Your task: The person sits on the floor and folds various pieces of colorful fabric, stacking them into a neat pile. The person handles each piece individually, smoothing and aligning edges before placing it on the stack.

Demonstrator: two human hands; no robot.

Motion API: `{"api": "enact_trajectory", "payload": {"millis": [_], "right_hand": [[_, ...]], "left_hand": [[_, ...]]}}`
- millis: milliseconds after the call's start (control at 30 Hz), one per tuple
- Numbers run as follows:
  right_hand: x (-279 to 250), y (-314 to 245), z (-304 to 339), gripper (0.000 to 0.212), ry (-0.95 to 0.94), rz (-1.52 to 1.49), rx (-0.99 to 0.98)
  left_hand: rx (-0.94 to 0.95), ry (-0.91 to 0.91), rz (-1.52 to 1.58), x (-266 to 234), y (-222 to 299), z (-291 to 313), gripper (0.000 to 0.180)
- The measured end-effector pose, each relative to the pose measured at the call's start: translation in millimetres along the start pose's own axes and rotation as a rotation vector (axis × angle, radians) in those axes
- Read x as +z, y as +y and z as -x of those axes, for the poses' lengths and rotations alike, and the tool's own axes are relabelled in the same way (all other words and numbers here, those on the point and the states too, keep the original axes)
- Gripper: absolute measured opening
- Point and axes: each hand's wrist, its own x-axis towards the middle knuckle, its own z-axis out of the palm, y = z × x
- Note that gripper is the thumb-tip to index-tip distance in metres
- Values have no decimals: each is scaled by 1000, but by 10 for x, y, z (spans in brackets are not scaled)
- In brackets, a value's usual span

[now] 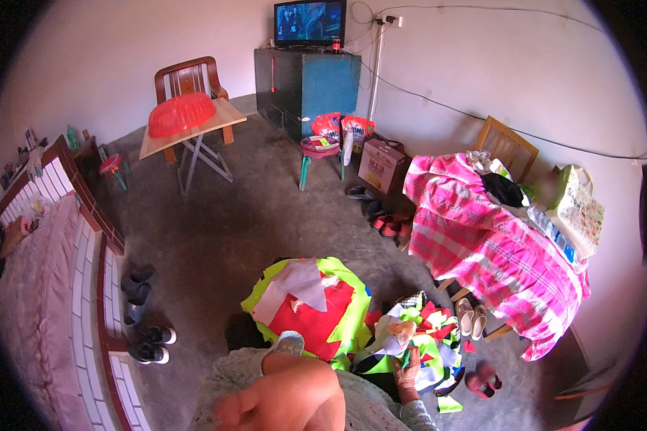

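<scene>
Right hand (407, 370) at the cloth scraps (388, 339), five o'clock, and I can't tell whether its grip pinches! Left hand (295, 395) blurs at six, grip unreadable. Scraps look light, floppy: best taken by loose edges.

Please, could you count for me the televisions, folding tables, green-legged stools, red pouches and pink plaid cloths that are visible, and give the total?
Television: 1
Folding table: 1
Green-legged stools: 2
Red pouches: 2
Pink plaid cloth: 1
Total: 7
</scene>
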Motion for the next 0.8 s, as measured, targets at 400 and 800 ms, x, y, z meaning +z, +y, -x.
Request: {"api": "enact_trajectory", "payload": {"millis": [400, 800], "right_hand": [[17, 3, 10, 45, 32, 11, -17], [14, 117, 55, 54, 41, -10, 13]], "left_hand": [[-971, -1352, 587, -368, 434, 1810, 28], [-976, -1931, 789, -1456, 1101, 2923, 35]]}}
